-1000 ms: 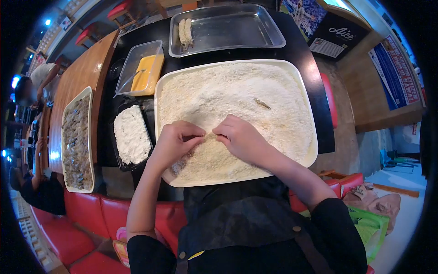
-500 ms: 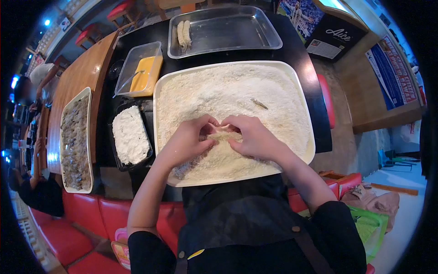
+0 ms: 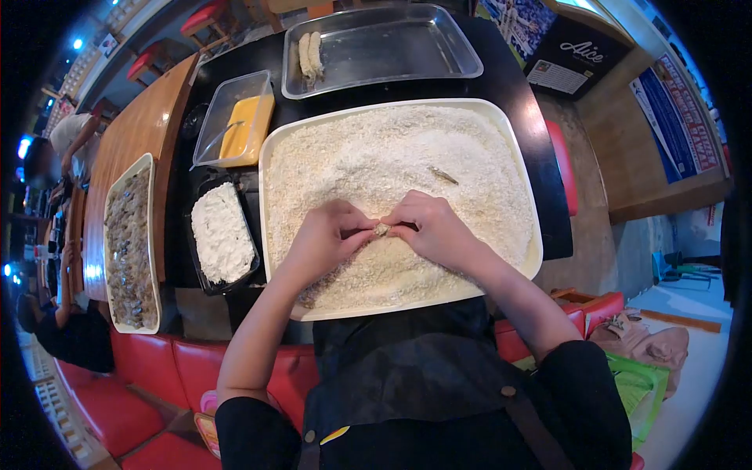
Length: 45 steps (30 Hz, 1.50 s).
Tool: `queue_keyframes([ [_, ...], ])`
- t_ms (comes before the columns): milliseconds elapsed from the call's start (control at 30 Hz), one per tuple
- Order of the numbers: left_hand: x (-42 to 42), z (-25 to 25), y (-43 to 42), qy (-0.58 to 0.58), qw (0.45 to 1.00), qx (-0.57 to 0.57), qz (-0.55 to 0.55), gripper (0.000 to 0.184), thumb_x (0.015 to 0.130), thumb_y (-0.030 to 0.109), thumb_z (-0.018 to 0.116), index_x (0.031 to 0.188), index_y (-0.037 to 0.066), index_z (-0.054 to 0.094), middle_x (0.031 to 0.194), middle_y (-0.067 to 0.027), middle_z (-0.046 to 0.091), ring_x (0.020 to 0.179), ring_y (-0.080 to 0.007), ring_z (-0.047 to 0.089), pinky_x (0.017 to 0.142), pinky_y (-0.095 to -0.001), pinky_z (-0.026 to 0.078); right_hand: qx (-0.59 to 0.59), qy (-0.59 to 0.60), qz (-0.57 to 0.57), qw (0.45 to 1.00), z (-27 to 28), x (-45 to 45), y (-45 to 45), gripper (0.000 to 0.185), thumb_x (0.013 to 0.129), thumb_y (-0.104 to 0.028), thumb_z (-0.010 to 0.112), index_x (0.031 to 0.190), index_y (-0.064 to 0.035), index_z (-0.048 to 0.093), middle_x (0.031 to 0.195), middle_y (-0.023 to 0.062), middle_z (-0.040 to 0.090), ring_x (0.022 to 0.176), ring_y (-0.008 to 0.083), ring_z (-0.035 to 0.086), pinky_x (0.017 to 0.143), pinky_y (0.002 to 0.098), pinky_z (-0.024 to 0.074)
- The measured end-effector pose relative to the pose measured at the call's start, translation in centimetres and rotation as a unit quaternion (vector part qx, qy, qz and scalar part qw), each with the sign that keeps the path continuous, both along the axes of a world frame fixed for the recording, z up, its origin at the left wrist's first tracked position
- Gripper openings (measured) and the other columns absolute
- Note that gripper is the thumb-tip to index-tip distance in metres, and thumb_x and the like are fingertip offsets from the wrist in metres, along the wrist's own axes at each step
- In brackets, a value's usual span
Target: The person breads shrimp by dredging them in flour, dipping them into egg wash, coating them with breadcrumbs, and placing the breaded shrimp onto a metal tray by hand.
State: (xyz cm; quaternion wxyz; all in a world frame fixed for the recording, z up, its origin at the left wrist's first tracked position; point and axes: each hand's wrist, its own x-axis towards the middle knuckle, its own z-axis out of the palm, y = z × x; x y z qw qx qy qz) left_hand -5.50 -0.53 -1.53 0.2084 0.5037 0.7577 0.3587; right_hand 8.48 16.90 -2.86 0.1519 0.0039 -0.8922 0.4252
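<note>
Over a large white tray [image 3: 266, 258] of breadcrumbs, both my hands pinch a small crumb-coated shrimp [image 3: 382, 229], mostly hidden by the fingers. My left hand [image 3: 333, 239] has thumb and fingertips closed on one side of it. On the other side, my right hand [image 3: 431, 229] grips it the same way. A thin brownish piece, perhaps another shrimp [image 3: 444, 175], lies on the crumbs beyond my right hand. Two long breaded shrimp [image 3: 310, 56] rest side by side in a clear tray [image 3: 384, 88] at the back.
Left of the crumbs stand a black container of white flour [image 3: 224, 235] and a clear tub of yellow batter [image 3: 248, 125] with a utensil. Farther left is a tray of raw greyish shrimp [image 3: 131, 243]. Red seats [image 3: 149, 368] line the near side; other people are at the left edge.
My fingers have moved from cupped around a mound of crumbs to a tight pinch, slightly raised, with the coated piece showing between them. The view has shifted slightly.
</note>
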Motion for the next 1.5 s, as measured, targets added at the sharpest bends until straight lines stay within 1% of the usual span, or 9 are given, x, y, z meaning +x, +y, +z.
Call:
queue_keyframes([
  [167,0.1,0.9,0.1,-0.004,1.000,0.017,-0.002,0.021,0.077,0.008,0.080,0.097,0.005,0.074,0.083,-0.0090,0.068,0.076,-0.0186,0.067,0.068,-0.0288,0.053,-0.047,0.053,-0.048,0.996,1.3,0.8,-0.3,0.019,0.075,-0.003,0.076,0.094,-0.0013,0.072,0.084,0.0122,0.068,0.084,0.0284,0.064,0.072,0.0364,0.0515],
  [300,1.2,0.8,1.0,-0.057,0.998,0.024,-0.013,0.024,0.079,0.013,0.076,0.101,0.005,0.073,0.086,-0.0132,0.067,0.075,-0.0255,0.066,0.068,-0.0342,0.053,-0.037,-0.005,-0.038,0.999,0.5,1.7,0.9,0.018,0.076,-0.003,0.074,0.094,-0.0007,0.072,0.087,0.0126,0.068,0.085,0.0292,0.064,0.075,0.0365,0.0515],
  [400,1.6,0.4,1.7,-0.003,1.000,0.010,-0.011,0.020,0.080,0.012,0.074,0.099,0.004,0.073,0.087,-0.0119,0.066,0.076,-0.0247,0.066,0.069,-0.0330,0.053,-0.015,-0.015,-0.021,1.000,0.0,1.6,1.2,0.018,0.077,-0.004,0.073,0.094,-0.0006,0.071,0.087,0.0129,0.068,0.087,0.0301,0.064,0.078,0.0370,0.0515],
  [500,1.3,0.6,1.7,-0.143,0.988,-0.052,0.010,0.018,0.082,0.011,0.073,0.098,0.003,0.073,0.089,-0.0119,0.067,0.078,-0.0249,0.066,0.070,-0.0328,0.053,0.000,-0.010,-0.014,1.000,0.9,1.9,1.2,0.021,0.075,-0.002,0.075,0.096,-0.0016,0.072,0.088,0.0114,0.069,0.083,0.0274,0.065,0.075,0.0340,0.0522],
  [600,0.2,1.7,2.1,-0.112,0.991,-0.031,-0.067,0.020,0.081,0.008,0.076,0.100,0.004,0.074,0.093,-0.0101,0.068,0.082,-0.0216,0.066,0.075,-0.0304,0.054,-0.027,-0.015,-0.014,0.999,2.0,2.1,1.0,0.019,0.075,-0.002,0.076,0.094,-0.0017,0.072,0.088,0.0113,0.069,0.083,0.0275,0.065,0.074,0.0341,0.0521],
  [700,0.8,2.1,2.5,-0.052,0.998,-0.027,0.004,0.019,0.080,0.009,0.076,0.098,0.004,0.075,0.096,-0.0105,0.069,0.087,-0.0233,0.067,0.077,-0.0310,0.054,-0.044,0.005,-0.040,0.998,1.1,1.7,0.9,0.018,0.075,-0.003,0.076,0.093,-0.0021,0.072,0.089,0.0112,0.070,0.083,0.0277,0.065,0.074,0.0344,0.0521],
  [900,1.0,-0.8,1.6,0.029,0.999,0.030,-0.027,0.021,0.078,0.013,0.076,0.098,0.006,0.074,0.099,-0.0128,0.069,0.083,-0.0290,0.066,0.075,-0.0357,0.055,0.000,0.035,-0.027,0.999,-0.6,1.5,1.2,0.017,0.075,-0.004,0.075,0.092,-0.0026,0.072,0.086,0.0111,0.069,0.081,0.0285,0.063,0.073,0.0357,0.0516],
  [1300,0.6,0.5,0.6,-0.133,0.989,-0.044,0.052,0.024,0.075,0.001,0.078,0.099,0.005,0.075,0.093,-0.0085,0.069,0.080,-0.0154,0.067,0.072,-0.0262,0.054,0.037,0.007,0.000,0.999,0.0,0.2,-0.2,0.014,0.076,-0.006,0.074,0.088,-0.0020,0.068,0.085,0.0121,0.065,0.086,0.0288,0.063,0.076,0.0382,0.0506],
  [1500,0.6,0.7,0.2,-0.068,0.998,0.004,0.014,0.023,0.079,0.006,0.076,0.102,0.000,0.073,0.088,-0.0112,0.067,0.075,-0.0172,0.068,0.070,-0.0275,0.055,0.031,0.009,-0.011,0.999,0.7,0.1,-0.3,0.019,0.077,-0.005,0.072,0.095,-0.0019,0.066,0.083,0.0130,0.065,0.083,0.0300,0.064,0.075,0.0388,0.0520],
])
